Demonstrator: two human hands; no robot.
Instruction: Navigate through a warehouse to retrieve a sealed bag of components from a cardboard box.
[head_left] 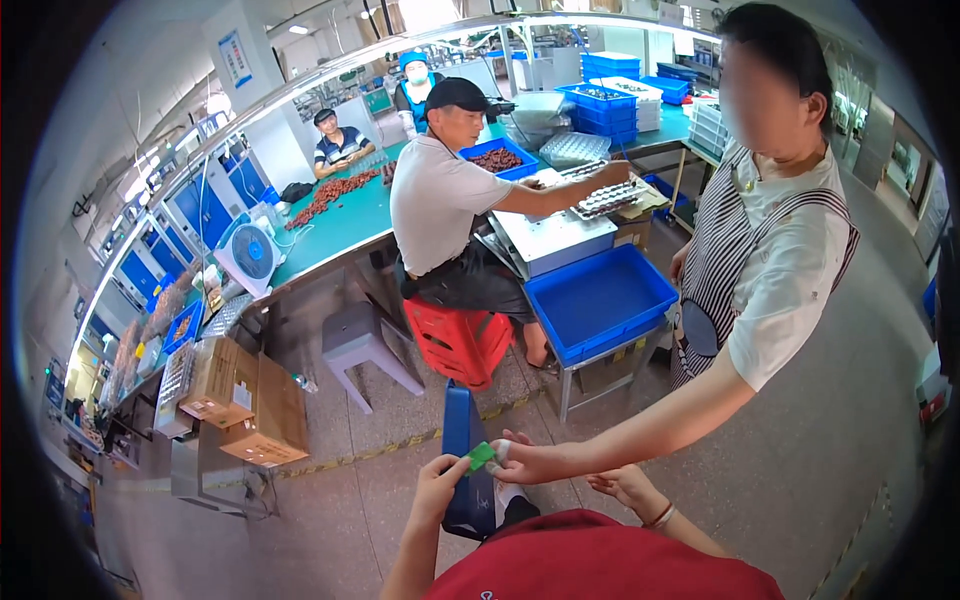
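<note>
A small, flat green piece (481, 457), like a card or packet, is pinched in the fingers of my left hand (438, 487). A co-worker's hand (530, 463), reaching in from the right, meets it at its other end. My right hand (632, 490) is beyond that person's forearm, at the right, with loosely bent fingers apart and nothing visible in them. Below the green piece stands a dark blue, box-like object (468, 500), partly covered by my left hand.
The co-worker in a striped apron (740, 240) stands close on the right. Ahead, a person on a red stool (455, 340) works at a bench beside a blue tray (600, 305). A grey stool (365, 345) and cardboard boxes (265, 410) stand to the left.
</note>
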